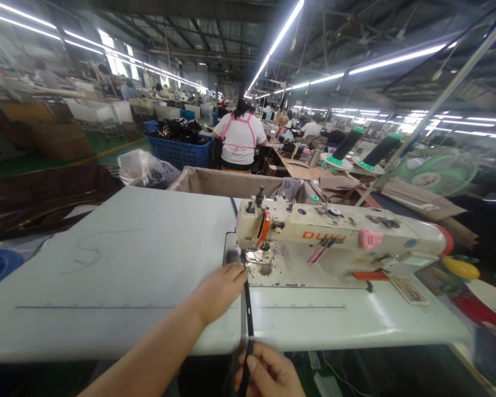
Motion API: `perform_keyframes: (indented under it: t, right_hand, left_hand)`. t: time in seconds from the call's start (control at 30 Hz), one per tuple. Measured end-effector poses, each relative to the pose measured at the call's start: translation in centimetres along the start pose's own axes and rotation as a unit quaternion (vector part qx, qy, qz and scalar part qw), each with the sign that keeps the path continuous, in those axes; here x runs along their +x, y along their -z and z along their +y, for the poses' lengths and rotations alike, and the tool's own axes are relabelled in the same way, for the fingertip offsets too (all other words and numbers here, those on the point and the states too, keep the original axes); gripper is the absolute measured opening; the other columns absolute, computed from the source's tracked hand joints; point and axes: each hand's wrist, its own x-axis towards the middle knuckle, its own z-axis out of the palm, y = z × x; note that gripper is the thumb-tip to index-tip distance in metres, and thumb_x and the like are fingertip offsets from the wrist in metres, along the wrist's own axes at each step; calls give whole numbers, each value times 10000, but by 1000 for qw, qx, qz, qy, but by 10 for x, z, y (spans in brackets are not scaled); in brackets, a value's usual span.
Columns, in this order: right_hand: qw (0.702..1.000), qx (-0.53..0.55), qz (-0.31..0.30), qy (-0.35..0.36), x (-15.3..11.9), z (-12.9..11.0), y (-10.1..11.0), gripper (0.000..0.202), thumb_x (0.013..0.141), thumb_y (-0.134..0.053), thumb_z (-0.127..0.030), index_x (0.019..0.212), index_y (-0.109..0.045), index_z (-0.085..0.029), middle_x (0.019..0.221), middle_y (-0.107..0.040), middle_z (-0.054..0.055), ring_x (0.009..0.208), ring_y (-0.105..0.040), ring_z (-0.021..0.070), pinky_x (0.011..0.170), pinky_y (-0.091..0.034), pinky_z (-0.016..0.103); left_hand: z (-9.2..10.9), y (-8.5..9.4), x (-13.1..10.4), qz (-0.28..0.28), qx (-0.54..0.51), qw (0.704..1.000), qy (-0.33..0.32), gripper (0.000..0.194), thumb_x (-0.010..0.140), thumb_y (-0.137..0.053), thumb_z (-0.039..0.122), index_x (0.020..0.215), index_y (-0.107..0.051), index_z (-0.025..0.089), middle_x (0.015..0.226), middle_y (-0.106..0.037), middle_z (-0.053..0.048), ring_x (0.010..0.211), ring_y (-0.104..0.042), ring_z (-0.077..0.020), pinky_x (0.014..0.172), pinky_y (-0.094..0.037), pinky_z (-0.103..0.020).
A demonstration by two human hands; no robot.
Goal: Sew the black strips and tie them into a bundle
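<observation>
A narrow black strap (247, 309) lies on the white table (128, 259), its long axis running from the table's near edge straight away toward the sewing machine (339, 234). The left hand (221, 289) presses its far end near the needle; the right hand (268, 372) pinches the near end.

The surface (119, 264) looks like smooth, matt white laminate, faintly scuffed. The sewing machine (334, 234) has a cream enamelled metal body, worn and grimy at its needle end, with glossy orange plastic trim. The narrow black strap (247, 309) looks matt, like webbing or leather.
</observation>
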Motion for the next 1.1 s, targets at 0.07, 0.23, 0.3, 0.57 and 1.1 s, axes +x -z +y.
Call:
perform_keyframes:
  t: [0.07, 0.23, 0.3, 0.57, 1.1]
  right_hand:
    - [1000, -21, -15, 3, -4, -8, -1, 545, 847, -774, -749, 957, -805, -217, 810, -805, 51, 739, -710, 197, 713, -534, 285]
    - [997, -59, 24, 31, -10, -13, -5, 520, 883, -752, -715, 898, -835, -202, 789, -808, 61, 734, -689, 204, 711, -527, 297]
    - [997, -64, 35, 34, -12, -13, -5, 521, 884, -751, -708, 895, -846, -196, 786, -809, 65, 748, -690, 211, 708, -520, 298]
    - [997, -43, 62, 1, -26, -28, -9, 430, 863, -823, -625, 847, -835, -196, 773, -790, 55, 771, -678, 215, 750, -507, 311]
    - [997, -66, 26, 19, -12, -12, -2, 594, 844, -756, -770, 757, -824, -186, 712, -772, 67, 670, -665, 191, 690, -520, 289]
  left_hand:
    - [-1, 1, 0, -3, -9, 1000, 4, 152, 1010, -641, 128, 1158, -655, 161, 1221, -718, -123, 1161, -711, -278, 1057, -608, -416]
    - [-1, 3, -1, -19, -20, 999, 25, 139, 1044, -582, 159, 1161, -657, 155, 1266, -712, -143, 1167, -711, -272, 1084, -590, -430]
    - [-1, 4, 0, -33, -15, 999, 29, 154, 1057, -558, 168, 1173, -656, 149, 1288, -704, -150, 1195, -702, -275, 1115, -568, -443]
    - [1, 19, 7, -87, -19, 996, 29, 154, 1078, -536, 181, 1149, -666, 141, 1251, -705, -138, 1179, -695, -264, 1120, -549, -419]
    - [1, 1, -2, -31, -29, 999, 22, 189, 1050, -536, 120, 1213, -628, 147, 1256, -707, -136, 1274, -666, -284, 1157, -537, -442]
